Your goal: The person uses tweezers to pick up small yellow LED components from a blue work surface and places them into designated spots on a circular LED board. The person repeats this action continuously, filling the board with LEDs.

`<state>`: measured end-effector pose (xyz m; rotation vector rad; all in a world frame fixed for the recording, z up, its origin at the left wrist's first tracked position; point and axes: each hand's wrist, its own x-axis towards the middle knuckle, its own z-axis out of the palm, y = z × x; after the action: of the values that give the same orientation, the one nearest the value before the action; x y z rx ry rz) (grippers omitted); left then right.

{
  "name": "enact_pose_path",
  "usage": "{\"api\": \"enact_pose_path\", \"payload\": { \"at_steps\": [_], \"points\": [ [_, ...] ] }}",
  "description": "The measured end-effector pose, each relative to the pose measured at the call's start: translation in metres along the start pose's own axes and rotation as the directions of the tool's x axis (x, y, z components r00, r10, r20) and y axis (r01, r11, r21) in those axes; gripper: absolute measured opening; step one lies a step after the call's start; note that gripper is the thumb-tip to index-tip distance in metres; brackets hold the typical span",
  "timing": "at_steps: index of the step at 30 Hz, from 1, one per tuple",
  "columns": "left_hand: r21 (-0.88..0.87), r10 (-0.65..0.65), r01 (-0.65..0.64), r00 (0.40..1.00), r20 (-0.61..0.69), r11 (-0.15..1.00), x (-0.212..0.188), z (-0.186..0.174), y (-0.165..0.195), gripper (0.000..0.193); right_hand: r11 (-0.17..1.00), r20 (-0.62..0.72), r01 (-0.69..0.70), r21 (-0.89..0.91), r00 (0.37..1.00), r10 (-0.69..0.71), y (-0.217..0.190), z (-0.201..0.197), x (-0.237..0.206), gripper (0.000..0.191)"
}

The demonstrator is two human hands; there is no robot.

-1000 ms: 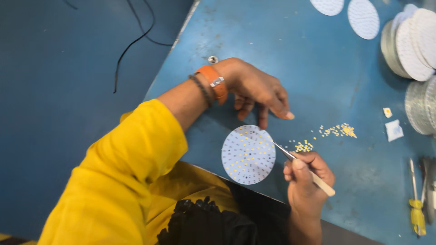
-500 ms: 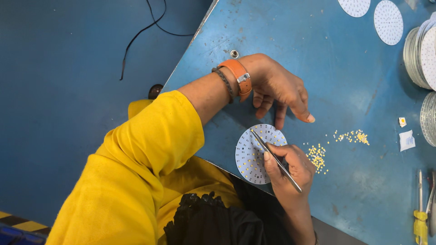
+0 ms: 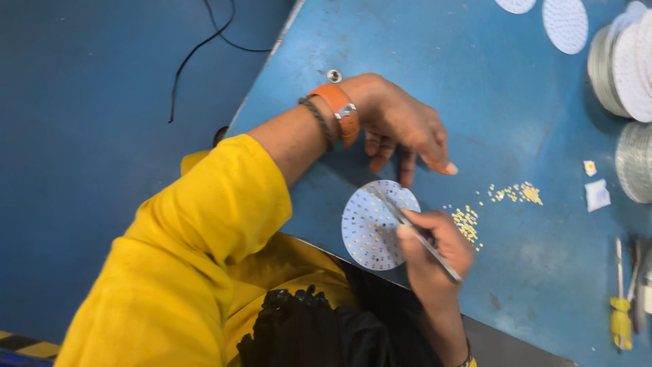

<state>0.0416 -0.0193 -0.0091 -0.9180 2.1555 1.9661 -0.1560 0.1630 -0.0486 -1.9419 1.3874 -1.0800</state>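
Observation:
A round white circuit board [image 3: 370, 228] dotted with small parts lies at the near edge of the blue table [image 3: 475, 81]. My right hand [image 3: 435, 255] grips thin metal tweezers [image 3: 418, 234], their tip over the board's upper middle. My left hand [image 3: 401, 129], with an orange strap and a dark band on the wrist, rests on the table just beyond the board, fingertips down by the board's far rim. Tiny yellow chips [image 3: 468, 223] lie scattered right of the board, with a second small heap of yellow chips [image 3: 519, 194] farther right.
Stacks of round white and metal discs [image 3: 628, 68] stand at the far right, with loose white boards [image 3: 565, 24] at the top. Two small white scraps [image 3: 598, 194] and a yellow-handled tool [image 3: 620, 309] lie at the right. A black cable [image 3: 197, 54] runs over the blue floor on the left.
My right hand has carried the tweezers from the chips on the right onto the board. The left hand has stayed by the board's far rim.

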Motion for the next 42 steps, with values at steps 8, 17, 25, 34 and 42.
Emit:
{"api": "enact_pose_path", "payload": {
  "at_steps": [8, 17, 25, 34, 42],
  "points": [
    [0.025, -0.099, 0.100, 0.994, -0.047, 0.995, -0.002, 0.010, 0.006, 0.079, 0.074, -0.001, -0.060, 0.995, 0.769, 0.639, 0.066, -0.108, -0.006, 0.026],
    [0.025, -0.152, 0.155, 0.985, -0.075, 0.988, -0.004, 0.014, 0.005, 0.067, 0.298, -0.271, 0.081, 0.951, 0.683, 0.679, 0.109, -0.131, -0.034, 0.022],
    [-0.012, -0.164, 0.163, 0.983, -0.087, 0.987, -0.004, 0.017, 0.009, 0.068, 0.922, -0.461, -0.300, 0.245, 0.800, 0.383, 0.093, -0.130, -0.069, 0.018],
    [-0.007, -0.155, 0.155, 0.984, -0.085, 0.988, -0.002, 0.016, 0.008, 0.074, 0.949, -0.243, -0.315, 0.010, 0.920, 0.308, 0.085, -0.119, -0.085, 0.014],
    [0.018, -0.183, 0.186, 0.977, -0.110, 0.982, -0.002, 0.017, 0.010, 0.076, 0.958, -0.249, -0.287, -0.021, 0.929, 0.273, 0.081, -0.117, -0.082, 0.014]
  ]
}}
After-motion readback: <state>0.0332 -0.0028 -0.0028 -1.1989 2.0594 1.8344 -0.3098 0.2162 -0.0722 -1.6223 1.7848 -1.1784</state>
